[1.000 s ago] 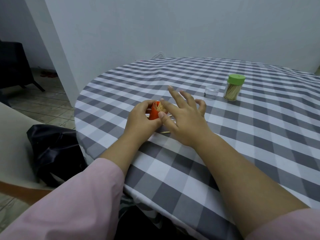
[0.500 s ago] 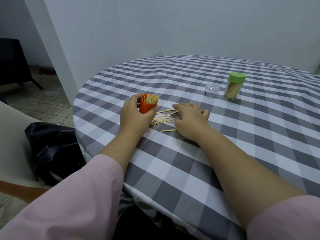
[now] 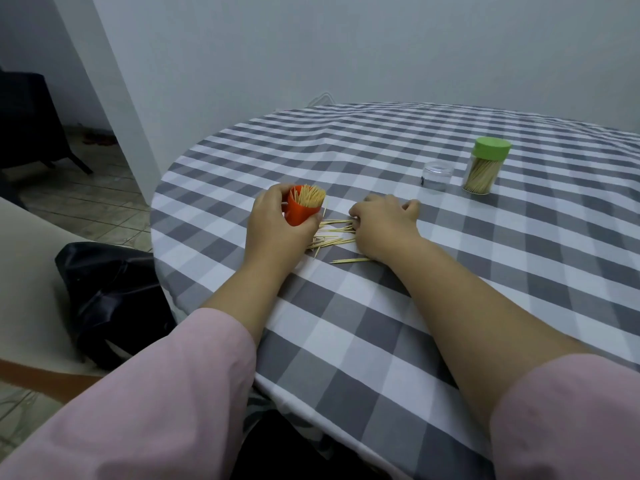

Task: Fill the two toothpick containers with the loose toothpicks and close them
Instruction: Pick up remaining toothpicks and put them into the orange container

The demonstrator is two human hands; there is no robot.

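Left hand (image 3: 273, 223) in closed grip round orange container (image 3: 300, 213), upright, full of toothpicks. Right hand (image 3: 382, 225) curled over loose toothpicks (image 3: 334, 237) at container's four o'clock, perhaps pinching some. Green-lidded container (image 3: 485, 171) capped at bench's (image 3: 346, 306) two o'clock.

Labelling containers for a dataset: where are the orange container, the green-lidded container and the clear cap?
orange container (image 3: 298, 216), head view, side wall
green-lidded container (image 3: 492, 147), head view, lid
clear cap (image 3: 435, 178), head view, side

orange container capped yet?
No, the orange container in the left hand is open at the top, with toothpick tips showing and no lid on it.
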